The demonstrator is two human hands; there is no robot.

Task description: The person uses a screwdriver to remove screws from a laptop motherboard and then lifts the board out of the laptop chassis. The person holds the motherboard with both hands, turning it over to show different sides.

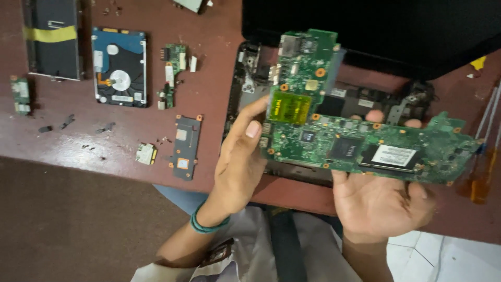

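Hands: our left hand [241,159] and right hand [381,201] clasp the green circuit board [360,143]; hard drive [119,67] at ten o'clock.

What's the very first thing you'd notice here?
The big green circuit board, held up in the middle by the left hand at its edge and the right hand underneath. Behind it, an opened laptop shell lies on the dark red table. To the left, a blue hard drive and a flat metal plate lie spread out.
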